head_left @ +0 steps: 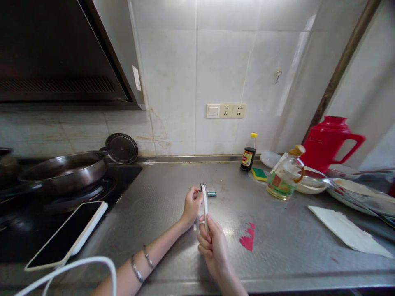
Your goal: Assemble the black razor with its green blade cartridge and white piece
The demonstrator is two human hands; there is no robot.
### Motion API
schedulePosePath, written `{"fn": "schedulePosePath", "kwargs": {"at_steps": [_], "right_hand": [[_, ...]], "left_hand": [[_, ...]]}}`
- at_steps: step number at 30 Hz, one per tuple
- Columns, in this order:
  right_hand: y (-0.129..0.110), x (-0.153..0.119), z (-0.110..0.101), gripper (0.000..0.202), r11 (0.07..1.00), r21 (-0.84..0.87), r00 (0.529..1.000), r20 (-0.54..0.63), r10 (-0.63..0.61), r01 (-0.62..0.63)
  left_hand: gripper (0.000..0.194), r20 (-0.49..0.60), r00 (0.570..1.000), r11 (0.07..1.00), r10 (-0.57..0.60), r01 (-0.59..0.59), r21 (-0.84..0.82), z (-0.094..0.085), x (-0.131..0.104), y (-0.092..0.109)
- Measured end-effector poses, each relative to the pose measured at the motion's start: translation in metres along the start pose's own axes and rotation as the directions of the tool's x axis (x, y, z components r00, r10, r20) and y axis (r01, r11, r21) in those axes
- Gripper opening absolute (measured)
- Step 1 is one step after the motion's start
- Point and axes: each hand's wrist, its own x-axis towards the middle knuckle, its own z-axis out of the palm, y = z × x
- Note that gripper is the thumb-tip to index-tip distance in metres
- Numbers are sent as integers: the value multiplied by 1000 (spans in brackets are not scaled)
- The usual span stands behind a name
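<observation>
In the head view, my right hand wraps round the lower part of a slim white handle, held upright above the counter. Its top carries a small dark crosswise head, so it looks like a razor, though the details are too small to be sure. My left hand is closed, with thumb and fingers pinched at the upper end by the head. Just right of that end, a small flat teal and dark piece lies on the metal counter. A torn pink scrap lies right of my right hand.
On the left are a phone, a white cable and a pan on the stove. To the right stand a soy sauce bottle, a sponge, an oil jug, dishes, a napkin and a red thermos.
</observation>
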Motion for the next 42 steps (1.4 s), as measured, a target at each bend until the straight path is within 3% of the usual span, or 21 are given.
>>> {"fn": "schedulePosePath", "kwargs": {"at_steps": [6, 12, 20, 26, 30, 33, 38, 42], "right_hand": [[-12, 6, 1, 35, 998, 32, 998, 20, -53, 52], [-9, -2, -3, 34, 996, 81, 998, 43, 45, -48], [-30, 3, -7, 31, 996, 89, 999, 33, -15, 12], [-12, -3, -5, 34, 994, 97, 998, 32, 53, -56], [-17, -2, -1, 33, 999, 31, 999, 31, -14, 13], [-30, 4, -5, 35, 986, -115, 992, 11, -122, 123], [-44, 11, -28, 38, 813, -492, 938, 18, -347, 310], [-61, 20, -47, 37, 489, -749, 817, 118, -564, 446]], "left_hand": [[32, -23, 1000, 1000, 21, -20, 13, -3, 1, 4], [33, 47, 999, 1000, 6, -6, -10, -4, 2, 4], [33, 97, 995, 997, -39, 45, -66, -3, -1, 12], [36, 143, 988, 991, -49, 66, -119, -3, -1, 10], [36, 143, 989, 990, -41, 60, -130, -4, 0, 9], [35, 161, 987, 992, -11, 31, -122, -4, 0, 9], [36, 160, 987, 991, -4, 25, -134, -5, 3, 11], [36, 151, 986, 988, -63, 83, -130, -5, 5, 11]]}}
